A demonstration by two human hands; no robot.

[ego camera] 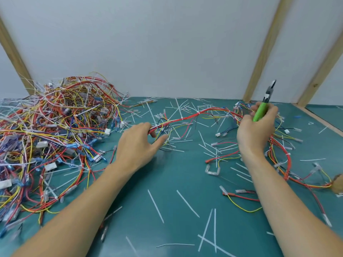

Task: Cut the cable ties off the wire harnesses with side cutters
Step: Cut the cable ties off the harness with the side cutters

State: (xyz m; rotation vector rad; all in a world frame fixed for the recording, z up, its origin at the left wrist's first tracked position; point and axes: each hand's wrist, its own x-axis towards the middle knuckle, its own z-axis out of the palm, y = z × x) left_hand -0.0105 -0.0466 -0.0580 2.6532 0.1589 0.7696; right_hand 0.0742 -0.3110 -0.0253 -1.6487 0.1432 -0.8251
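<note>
Both forearms are reaching over a green worktop (pixel 167 175) toward its far edge. The left hand (pixel 138 143) is pinching one end of a red wire harness (pixel 187 117) between thumb and curled fingers near the middle of the worktop. The harness is arching off the surface and running rightward to the right hand (pixel 257 127), with white cable ties (pixel 181 118) still wrapping it at intervals. The right hand is gripping the green handles of the side cutters (pixel 265 102), with the tip pointing up and away; whether the blades are parted cannot be told. Further harness loops are trailing toward the right edge. A tangled pile of wires (pixel 53 130) is lying at the far left corner. Cut tie pieces (pixel 156 205) are lying scattered across the worktop.
</note>
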